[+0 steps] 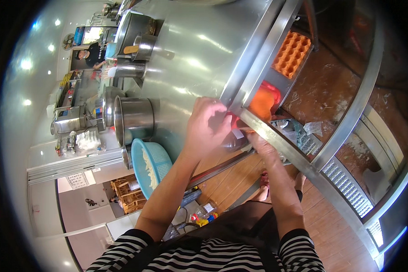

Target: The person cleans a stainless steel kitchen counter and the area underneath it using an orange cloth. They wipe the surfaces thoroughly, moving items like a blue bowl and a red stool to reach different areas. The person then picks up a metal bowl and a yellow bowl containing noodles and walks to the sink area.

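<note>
A dark jar (232,142) with a red lid (232,119) and a white label is beside the stainless steel table's corner, partly hidden by my hands and the metal frame. My right hand (262,144) is at the jar's side, its fingers closed against it and partly covered by the frame. Above the table edge, my left hand (205,124) is blurred and curved like a C. Its thumb tip overlaps the lid, and only bare steel tabletop (190,74) shows between thumb and fingers.
A blue plastic basket (159,159) holding pale food and several steel pots (136,117) stand on the left. An orange egg tray (291,54) and an orange bag (262,103) lie on the lower shelf. A steel frame (278,137) crosses beside my right arm. Another person (91,56) stands far off.
</note>
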`<action>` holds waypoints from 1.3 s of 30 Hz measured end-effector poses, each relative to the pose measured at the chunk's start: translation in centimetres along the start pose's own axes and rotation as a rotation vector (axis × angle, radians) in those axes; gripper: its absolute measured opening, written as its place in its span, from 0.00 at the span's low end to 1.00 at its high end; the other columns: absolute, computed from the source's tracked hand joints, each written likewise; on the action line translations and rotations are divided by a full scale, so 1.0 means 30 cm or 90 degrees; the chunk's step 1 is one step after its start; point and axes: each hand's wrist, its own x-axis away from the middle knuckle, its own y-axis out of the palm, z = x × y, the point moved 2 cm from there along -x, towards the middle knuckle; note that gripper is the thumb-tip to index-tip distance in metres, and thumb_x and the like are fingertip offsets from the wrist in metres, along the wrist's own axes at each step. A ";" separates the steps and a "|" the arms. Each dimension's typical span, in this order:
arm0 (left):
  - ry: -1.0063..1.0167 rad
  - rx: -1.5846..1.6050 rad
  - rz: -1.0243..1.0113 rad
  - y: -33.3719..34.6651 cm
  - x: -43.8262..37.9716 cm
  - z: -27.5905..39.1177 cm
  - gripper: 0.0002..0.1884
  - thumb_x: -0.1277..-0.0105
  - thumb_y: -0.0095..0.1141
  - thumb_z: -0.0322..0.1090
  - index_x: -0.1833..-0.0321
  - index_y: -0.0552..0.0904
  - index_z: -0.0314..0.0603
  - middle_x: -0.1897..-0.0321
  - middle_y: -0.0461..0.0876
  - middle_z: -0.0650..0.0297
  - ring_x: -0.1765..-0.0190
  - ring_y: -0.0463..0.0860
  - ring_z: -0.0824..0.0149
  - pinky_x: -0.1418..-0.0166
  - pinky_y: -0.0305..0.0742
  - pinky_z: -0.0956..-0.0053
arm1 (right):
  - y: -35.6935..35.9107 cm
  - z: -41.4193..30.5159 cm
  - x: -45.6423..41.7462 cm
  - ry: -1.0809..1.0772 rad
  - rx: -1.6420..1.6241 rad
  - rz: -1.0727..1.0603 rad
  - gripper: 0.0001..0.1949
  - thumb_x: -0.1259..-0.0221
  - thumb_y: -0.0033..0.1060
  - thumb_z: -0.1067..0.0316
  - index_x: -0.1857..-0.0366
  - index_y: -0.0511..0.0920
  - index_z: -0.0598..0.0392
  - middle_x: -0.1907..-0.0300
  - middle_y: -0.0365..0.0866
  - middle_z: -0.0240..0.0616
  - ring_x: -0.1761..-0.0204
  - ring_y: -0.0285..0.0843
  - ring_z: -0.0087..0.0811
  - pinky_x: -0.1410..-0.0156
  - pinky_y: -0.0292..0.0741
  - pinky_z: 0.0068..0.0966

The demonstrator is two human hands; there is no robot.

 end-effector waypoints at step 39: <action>0.306 -0.199 -0.096 0.052 0.050 0.059 0.27 0.45 0.52 0.27 0.39 0.74 0.51 0.39 0.71 0.60 0.36 0.67 0.53 0.32 0.59 0.54 | 0.117 -0.223 0.384 -0.281 0.033 0.397 0.10 0.36 0.52 0.70 0.58 0.78 0.65 0.63 0.81 0.38 0.63 0.78 0.29 0.59 0.75 0.27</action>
